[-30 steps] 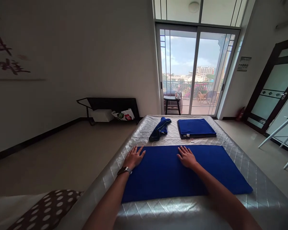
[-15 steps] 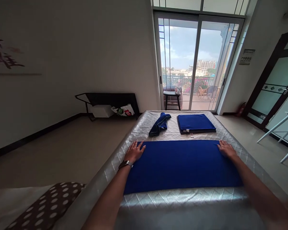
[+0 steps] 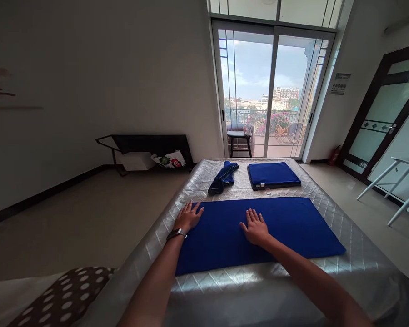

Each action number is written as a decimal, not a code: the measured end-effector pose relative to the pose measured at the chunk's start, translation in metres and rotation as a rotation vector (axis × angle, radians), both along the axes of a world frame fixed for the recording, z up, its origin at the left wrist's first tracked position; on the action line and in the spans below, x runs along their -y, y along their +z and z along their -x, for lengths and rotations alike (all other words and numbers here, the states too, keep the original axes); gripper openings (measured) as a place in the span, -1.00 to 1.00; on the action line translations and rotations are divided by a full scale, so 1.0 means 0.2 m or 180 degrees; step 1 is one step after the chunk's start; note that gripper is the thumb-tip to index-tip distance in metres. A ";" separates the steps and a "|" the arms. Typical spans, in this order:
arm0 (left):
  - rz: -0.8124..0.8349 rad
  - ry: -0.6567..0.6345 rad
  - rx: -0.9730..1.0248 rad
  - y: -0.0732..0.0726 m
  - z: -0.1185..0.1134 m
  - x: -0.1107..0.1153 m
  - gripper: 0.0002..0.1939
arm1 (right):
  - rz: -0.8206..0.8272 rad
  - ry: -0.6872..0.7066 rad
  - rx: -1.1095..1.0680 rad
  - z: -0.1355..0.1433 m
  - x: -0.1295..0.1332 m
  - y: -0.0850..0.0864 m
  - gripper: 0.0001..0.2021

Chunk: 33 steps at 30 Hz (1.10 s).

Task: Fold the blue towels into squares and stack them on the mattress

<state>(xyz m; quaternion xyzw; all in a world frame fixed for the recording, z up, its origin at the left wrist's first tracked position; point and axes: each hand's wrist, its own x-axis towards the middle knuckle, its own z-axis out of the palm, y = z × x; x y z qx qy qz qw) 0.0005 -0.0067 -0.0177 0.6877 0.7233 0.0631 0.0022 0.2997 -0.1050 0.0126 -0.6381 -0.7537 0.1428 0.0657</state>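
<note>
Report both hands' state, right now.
Left hand: open, at the far left corner of the blue cloth, holding nothing.
Right hand: open, palm down on the blue cloth, holding nothing.

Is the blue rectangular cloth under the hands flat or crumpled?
Flat: the blue rectangular cloth lies smooth and straight-edged on the silver quilted mattress.

Both arms (image 3: pixel 152 281) stretch forward, left hand (image 3: pixel 187 217) and right hand (image 3: pixel 255 228) flat, palms down, fingers extended.
</note>
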 end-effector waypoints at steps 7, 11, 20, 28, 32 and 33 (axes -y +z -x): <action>-0.0013 -0.0040 0.0009 0.00 0.00 -0.01 -0.34 | 0.0006 -0.0721 0.0502 -0.61 0.09 -0.02 -0.29; -0.0036 -0.0005 0.0078 -0.01 0.00 -0.01 -0.33 | -0.0148 -0.1339 0.0699 -1.05 0.16 -0.04 -0.31; -0.0637 -0.0380 0.0114 0.07 -0.02 0.07 -0.41 | -0.0173 -0.1565 0.0720 -1.20 0.18 -0.04 -0.32; -0.0294 -0.1482 0.0015 -0.02 -0.09 0.52 -0.41 | -0.0181 -0.1559 0.0740 -1.22 0.16 -0.08 -0.32; 0.0039 -0.0974 -0.0077 -0.04 -0.04 0.70 -0.34 | -0.0170 -0.1562 0.0891 -1.21 0.16 -0.06 -0.33; 0.0081 -0.0888 -0.0077 -0.02 -0.04 0.72 -0.33 | -0.0232 -0.1582 0.0998 -1.20 0.16 -0.04 -0.35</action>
